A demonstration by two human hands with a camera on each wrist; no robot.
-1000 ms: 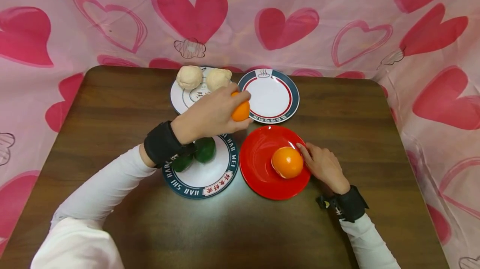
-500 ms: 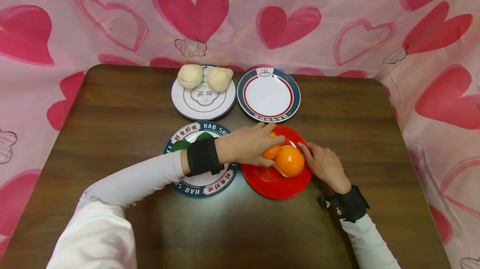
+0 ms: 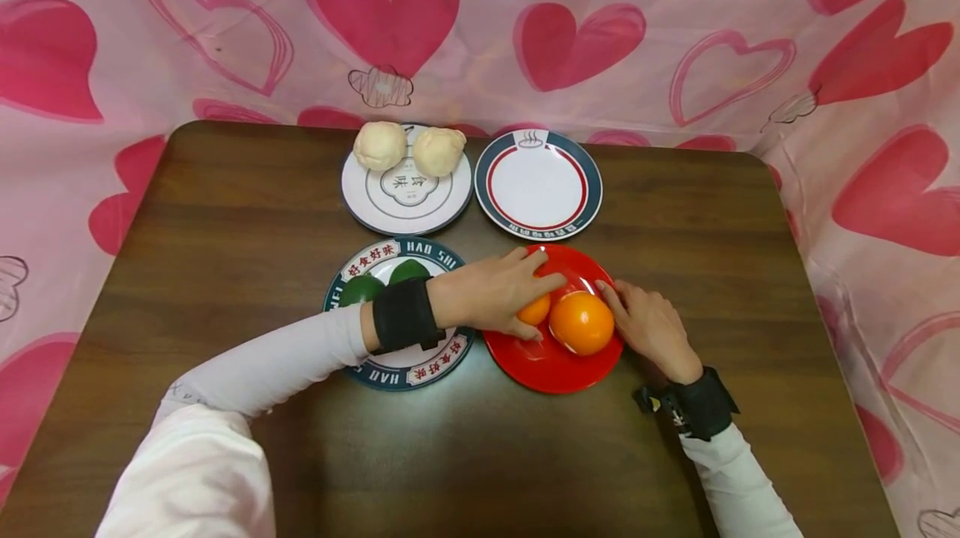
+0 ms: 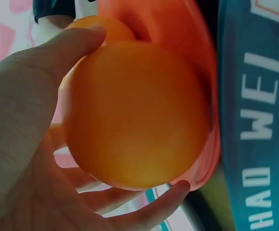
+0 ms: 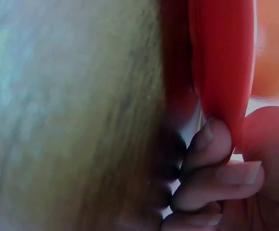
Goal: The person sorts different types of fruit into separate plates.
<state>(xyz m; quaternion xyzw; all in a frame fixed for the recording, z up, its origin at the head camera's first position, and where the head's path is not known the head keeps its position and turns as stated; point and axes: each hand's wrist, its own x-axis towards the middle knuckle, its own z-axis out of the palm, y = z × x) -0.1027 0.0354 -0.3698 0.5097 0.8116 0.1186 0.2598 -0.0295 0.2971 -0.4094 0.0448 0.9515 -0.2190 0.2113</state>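
Note:
My left hand (image 3: pixel 501 291) is over the left side of the red plate (image 3: pixel 551 371). Its thumb and fingers curl round an orange (image 4: pixel 137 115), which the hand partly hides in the head view. A second orange (image 3: pixel 582 323) lies on the plate just to the right. At the plate's right rim, my right hand (image 3: pixel 651 323) grips the edge. The right wrist view has its curled fingers (image 5: pixel 216 185) on the outer side of the rim, with the thumb on the inner side.
Under my left wrist is a blue-rimmed plate (image 3: pixel 386 380) with two green avocado-like fruits (image 3: pixel 408 271). Behind it, a white plate (image 3: pixel 405 217) bears two pale buns (image 3: pixel 438 151). Another blue-rimmed plate (image 3: pixel 536 188) stands behind the red one. A heart-patterned cloth (image 3: pixel 480 38) borders the wooden table (image 3: pixel 420 463).
My left hand has brought the orange from above the back plates down to the red plate, then shifted slightly left. My right hand has stayed at the rim.

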